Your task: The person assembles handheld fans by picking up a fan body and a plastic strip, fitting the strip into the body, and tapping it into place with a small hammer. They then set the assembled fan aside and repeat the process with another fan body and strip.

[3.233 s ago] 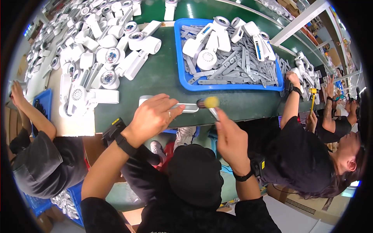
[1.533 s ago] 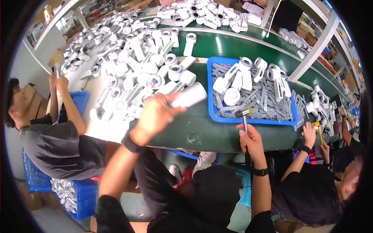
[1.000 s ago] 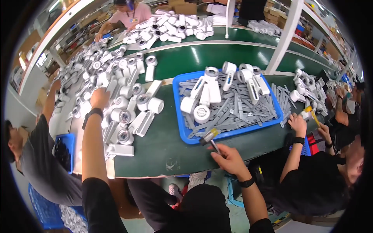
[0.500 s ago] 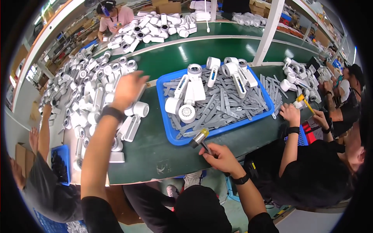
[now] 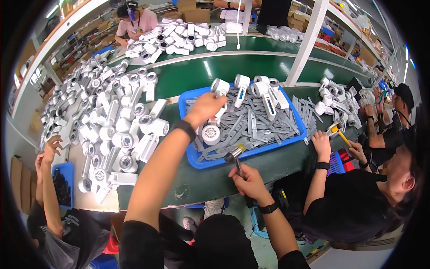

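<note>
My left hand [image 5: 207, 108] is closed around a white handheld fan [image 5: 220, 85] at the left side of a blue tray [image 5: 195, 158]; its fingers partly hide the fan's handle. Below that hand lies a fan with a round grille [image 5: 210, 134]. More white fans [image 5: 261, 89] rest at the tray's far side, on a thick layer of flat grey plastic strips [image 5: 253, 125]. In front of the tray's near edge, my right hand [image 5: 251, 181] grips a mallet [image 5: 234, 154] by its handle. Its metal head has a yellow face and points up.
A large heap of white fans [image 5: 107, 107] covers the left of the table [image 5: 177, 190]. Across the green conveyor [image 5: 179, 74] stands another pile [image 5: 172, 38]. At right, a co-worker's hand [image 5: 321, 144] rests near loose strips, beside a yellow mallet [image 5: 342, 134]. A white post [image 5: 307, 42] rises behind the tray.
My left hand has moved right from beside the heap to the tray and closed on a fan, which has tilted slightly. The right hand still holds the mallet. The view has shifted a little.
</note>
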### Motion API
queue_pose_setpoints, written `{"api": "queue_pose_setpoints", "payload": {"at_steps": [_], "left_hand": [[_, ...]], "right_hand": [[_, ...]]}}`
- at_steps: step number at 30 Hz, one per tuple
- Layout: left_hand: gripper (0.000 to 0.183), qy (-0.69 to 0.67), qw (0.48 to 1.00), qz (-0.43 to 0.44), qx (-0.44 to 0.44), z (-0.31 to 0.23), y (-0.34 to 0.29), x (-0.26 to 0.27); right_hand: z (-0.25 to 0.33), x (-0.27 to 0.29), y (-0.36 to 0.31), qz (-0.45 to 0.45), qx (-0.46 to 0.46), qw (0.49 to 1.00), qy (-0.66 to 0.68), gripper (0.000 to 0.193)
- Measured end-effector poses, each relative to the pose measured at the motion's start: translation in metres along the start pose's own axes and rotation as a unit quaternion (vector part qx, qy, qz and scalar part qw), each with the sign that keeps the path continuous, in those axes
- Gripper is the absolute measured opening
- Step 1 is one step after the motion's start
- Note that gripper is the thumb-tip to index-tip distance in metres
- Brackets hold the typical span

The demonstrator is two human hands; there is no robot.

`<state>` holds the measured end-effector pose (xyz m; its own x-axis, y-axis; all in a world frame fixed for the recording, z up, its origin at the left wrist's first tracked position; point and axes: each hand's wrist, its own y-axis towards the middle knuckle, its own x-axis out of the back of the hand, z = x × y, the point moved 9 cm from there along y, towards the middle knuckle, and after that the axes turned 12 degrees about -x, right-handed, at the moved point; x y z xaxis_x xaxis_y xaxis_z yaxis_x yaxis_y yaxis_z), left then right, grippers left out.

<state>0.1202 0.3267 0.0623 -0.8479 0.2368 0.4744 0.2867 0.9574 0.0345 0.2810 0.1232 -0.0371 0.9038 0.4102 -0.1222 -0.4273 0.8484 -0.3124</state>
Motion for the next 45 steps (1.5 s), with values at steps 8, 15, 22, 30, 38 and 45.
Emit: {"api": "queue_pose_setpoints", "payload": {"at_steps": [8, 15, 22, 30, 38, 45], "left_hand": [[0.059, -0.425, 0.888, -0.142, -0.099, -0.006, -0.169, -0.009], [0.032, -0.363, 0.867, -0.339, -0.021, 0.031, -0.258, -0.037], [0.04, -0.489, 0.807, -0.321, 0.078, 0.069, -0.276, -0.069], [0.027, 0.091, 0.936, -0.317, -0.123, -0.001, -0.346, -0.003], [0.028, 0.239, 0.918, -0.248, -0.197, -0.033, -0.27, 0.045], [0.019, 0.222, 0.948, -0.115, -0.198, -0.036, -0.141, -0.034]], "right_hand": [[-0.004, 0.005, 0.003, 0.004, 0.027, 0.998, 0.049, 0.012], [0.043, -0.056, -0.022, -0.083, 0.007, 0.991, -0.1, 0.057], [0.037, -0.094, 0.002, -0.043, 0.018, 0.982, -0.183, 0.037], [0.025, -0.053, 0.017, 0.002, -0.106, 0.974, -0.199, 0.042], [0.026, 0.015, 0.002, -0.096, -0.043, 0.994, -0.032, 0.041], [0.008, 0.07, 0.002, -0.157, 0.074, 0.966, 0.192, 0.024]]}}
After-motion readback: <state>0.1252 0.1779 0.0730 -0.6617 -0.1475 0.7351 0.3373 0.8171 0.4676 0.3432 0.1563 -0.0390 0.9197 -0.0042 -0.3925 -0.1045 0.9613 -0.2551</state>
